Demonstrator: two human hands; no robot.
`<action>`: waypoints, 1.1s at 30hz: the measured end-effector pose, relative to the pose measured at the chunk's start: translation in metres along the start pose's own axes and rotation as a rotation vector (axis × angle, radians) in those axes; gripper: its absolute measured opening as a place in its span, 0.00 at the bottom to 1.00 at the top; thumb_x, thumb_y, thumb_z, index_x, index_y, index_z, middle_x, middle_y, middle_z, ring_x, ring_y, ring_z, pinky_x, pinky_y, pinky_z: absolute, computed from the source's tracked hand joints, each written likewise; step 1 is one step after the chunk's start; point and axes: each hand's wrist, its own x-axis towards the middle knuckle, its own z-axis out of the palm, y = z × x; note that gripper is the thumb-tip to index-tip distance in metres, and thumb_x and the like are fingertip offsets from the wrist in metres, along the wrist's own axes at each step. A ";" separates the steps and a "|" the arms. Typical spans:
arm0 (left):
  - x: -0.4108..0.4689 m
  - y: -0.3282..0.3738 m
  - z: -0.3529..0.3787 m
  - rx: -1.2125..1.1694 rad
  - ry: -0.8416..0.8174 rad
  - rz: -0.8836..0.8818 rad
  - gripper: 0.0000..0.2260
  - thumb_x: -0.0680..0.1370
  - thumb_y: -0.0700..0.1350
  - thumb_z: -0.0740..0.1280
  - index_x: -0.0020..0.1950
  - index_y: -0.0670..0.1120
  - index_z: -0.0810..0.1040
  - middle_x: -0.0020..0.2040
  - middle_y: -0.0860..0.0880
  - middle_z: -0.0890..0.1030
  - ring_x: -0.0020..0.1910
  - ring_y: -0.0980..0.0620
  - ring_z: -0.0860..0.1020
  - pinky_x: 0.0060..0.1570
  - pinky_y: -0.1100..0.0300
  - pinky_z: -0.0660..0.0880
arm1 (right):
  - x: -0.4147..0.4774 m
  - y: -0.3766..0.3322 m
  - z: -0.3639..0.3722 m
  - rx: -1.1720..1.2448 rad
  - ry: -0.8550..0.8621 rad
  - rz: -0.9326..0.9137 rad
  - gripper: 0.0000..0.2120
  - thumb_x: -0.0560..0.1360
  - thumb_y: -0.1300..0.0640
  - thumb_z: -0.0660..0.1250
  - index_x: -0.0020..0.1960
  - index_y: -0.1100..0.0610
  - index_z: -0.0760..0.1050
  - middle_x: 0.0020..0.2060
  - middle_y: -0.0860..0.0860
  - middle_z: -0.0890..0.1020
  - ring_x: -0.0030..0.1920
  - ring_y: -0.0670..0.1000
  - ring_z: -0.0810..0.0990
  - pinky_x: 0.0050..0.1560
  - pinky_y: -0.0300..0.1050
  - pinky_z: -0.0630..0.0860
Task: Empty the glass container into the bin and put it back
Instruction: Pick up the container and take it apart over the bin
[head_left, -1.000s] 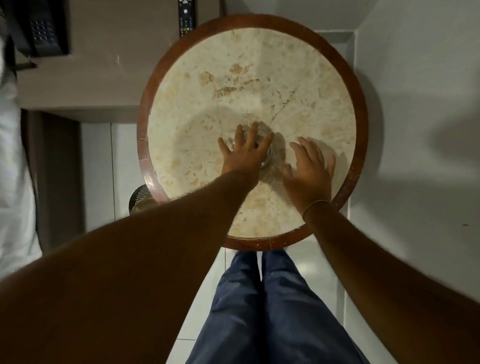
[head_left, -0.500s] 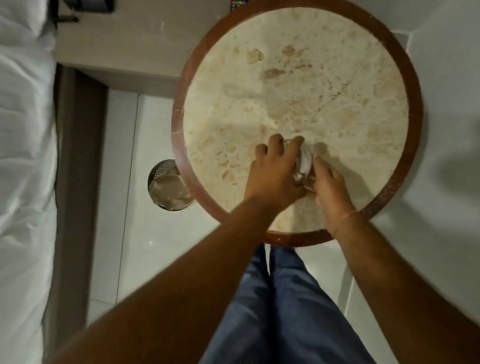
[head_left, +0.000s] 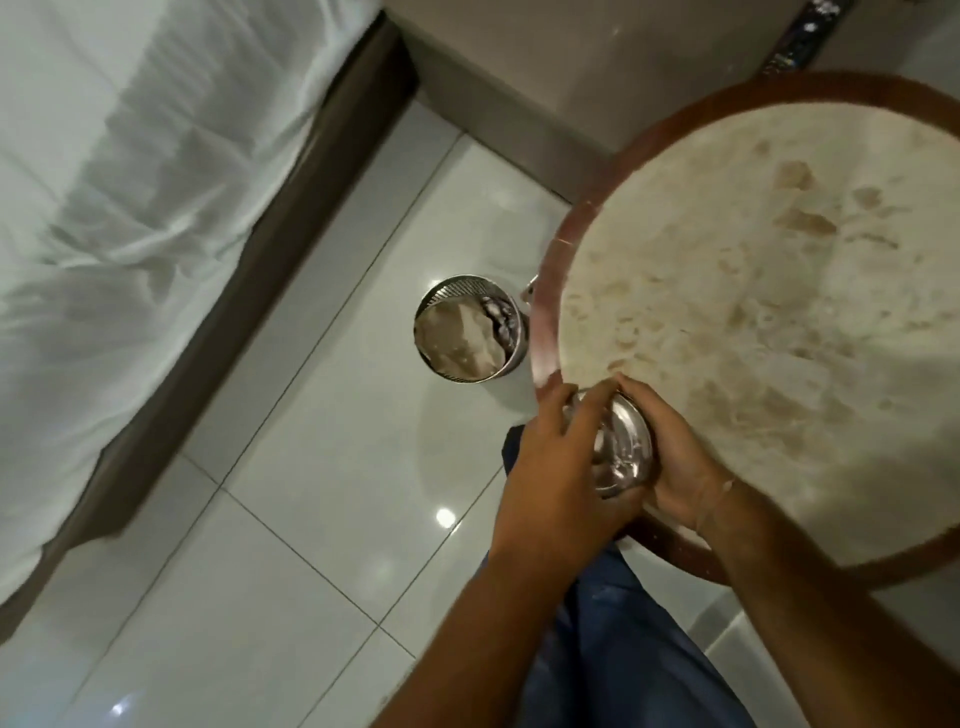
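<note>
Gripping glass container (head_left: 623, 447): left hand (head_left: 556, 467), right hand (head_left: 675, 457), fingers curled.

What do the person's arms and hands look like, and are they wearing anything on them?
Both arms are bare to where the frame cuts them off, with no sleeves or gloves in view. The right hand has a thin bracelet or thread around its wrist. The left hand shows no rings, watch or band.

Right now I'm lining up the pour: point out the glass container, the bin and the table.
glass container (head_left: 621, 452): head view, its shiny side between the hands.
bin (head_left: 441, 296): head view, its metal rim.
table (head_left: 548, 312): head view, its wooden edge band.
</note>
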 end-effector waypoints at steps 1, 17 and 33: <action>-0.002 -0.006 -0.008 -0.063 0.032 -0.012 0.44 0.70 0.53 0.81 0.81 0.56 0.63 0.77 0.53 0.66 0.73 0.54 0.71 0.70 0.55 0.75 | 0.004 0.001 0.009 -0.032 0.003 0.002 0.21 0.83 0.41 0.68 0.56 0.57 0.92 0.51 0.58 0.92 0.48 0.55 0.93 0.49 0.48 0.89; -0.085 -0.150 -0.045 -0.471 0.566 -0.553 0.42 0.70 0.57 0.82 0.79 0.63 0.64 0.70 0.66 0.69 0.67 0.75 0.69 0.61 0.75 0.69 | 0.058 -0.011 0.178 -0.953 -0.008 -0.792 0.23 0.80 0.31 0.66 0.67 0.43 0.81 0.70 0.51 0.81 0.64 0.41 0.82 0.58 0.27 0.79; -0.091 -0.176 -0.018 -0.740 0.651 -0.710 0.44 0.70 0.60 0.80 0.81 0.62 0.62 0.75 0.61 0.68 0.62 0.83 0.66 0.54 0.84 0.65 | 0.139 0.010 0.202 -1.422 0.073 -1.070 0.35 0.78 0.38 0.76 0.78 0.55 0.76 0.71 0.54 0.83 0.70 0.52 0.83 0.69 0.54 0.84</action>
